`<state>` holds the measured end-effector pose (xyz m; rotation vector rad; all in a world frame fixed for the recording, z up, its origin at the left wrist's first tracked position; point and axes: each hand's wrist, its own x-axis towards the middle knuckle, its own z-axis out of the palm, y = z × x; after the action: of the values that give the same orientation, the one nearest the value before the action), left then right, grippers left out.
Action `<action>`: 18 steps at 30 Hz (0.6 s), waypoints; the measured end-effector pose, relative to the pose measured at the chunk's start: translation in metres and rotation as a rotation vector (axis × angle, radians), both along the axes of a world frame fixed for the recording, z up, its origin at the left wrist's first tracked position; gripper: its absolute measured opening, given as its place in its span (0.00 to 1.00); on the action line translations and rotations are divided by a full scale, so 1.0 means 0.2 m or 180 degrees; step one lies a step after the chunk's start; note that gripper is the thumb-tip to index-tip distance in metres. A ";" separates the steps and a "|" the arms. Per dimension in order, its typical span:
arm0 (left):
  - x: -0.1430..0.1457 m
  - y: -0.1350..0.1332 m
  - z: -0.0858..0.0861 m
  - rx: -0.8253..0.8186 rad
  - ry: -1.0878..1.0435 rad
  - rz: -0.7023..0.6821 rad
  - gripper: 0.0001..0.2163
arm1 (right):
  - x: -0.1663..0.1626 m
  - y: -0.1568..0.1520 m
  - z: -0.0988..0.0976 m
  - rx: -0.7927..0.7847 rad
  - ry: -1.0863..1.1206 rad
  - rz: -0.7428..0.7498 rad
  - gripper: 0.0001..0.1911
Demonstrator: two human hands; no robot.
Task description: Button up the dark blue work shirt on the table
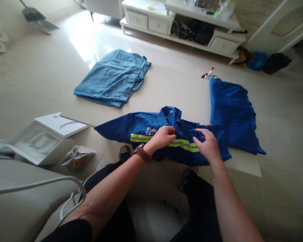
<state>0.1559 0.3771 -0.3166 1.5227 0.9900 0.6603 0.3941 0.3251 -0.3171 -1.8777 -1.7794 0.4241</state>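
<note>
A dark blue work jacket with a yellow-green reflective band lies folded across the near edge of a low beige table. My left hand, with a brown watch at the wrist, rests on the jacket's middle with its fingers curled and pinching the cloth near the band. To the right, my right hand lies on the jacket with fingers spread and pressing flat. My legs in dark trousers show below the table edge.
A folded light blue garment lies at the table's far left. Another dark blue garment lies at its right. A white open box and a bag sit on the floor left. A white cabinet stands behind.
</note>
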 end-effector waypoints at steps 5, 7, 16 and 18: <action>-0.14 0.12 0.01 -0.0136 0.0821 -0.0410 0.06 | 0.25 0.19 -0.20 -0.0478 -0.1374 -0.0096 0.26; -0.26 0.20 -0.02 -0.0035 0.1374 0.0061 0.11 | 0.29 0.25 -0.23 -0.0740 -0.1634 0.0079 0.19; -0.80 0.33 -0.21 0.0351 0.3475 0.1154 0.12 | 0.56 0.05 0.02 -0.0441 -0.2182 -0.0310 0.17; -0.85 0.31 -0.16 0.0384 0.3425 0.0921 0.10 | 0.66 -0.06 0.06 -0.0133 -0.2229 -0.0355 0.17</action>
<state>-0.0147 0.4399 -0.3492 1.8744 2.0225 0.0265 0.5252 0.3127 -0.3061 -2.3208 -2.0665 -0.2851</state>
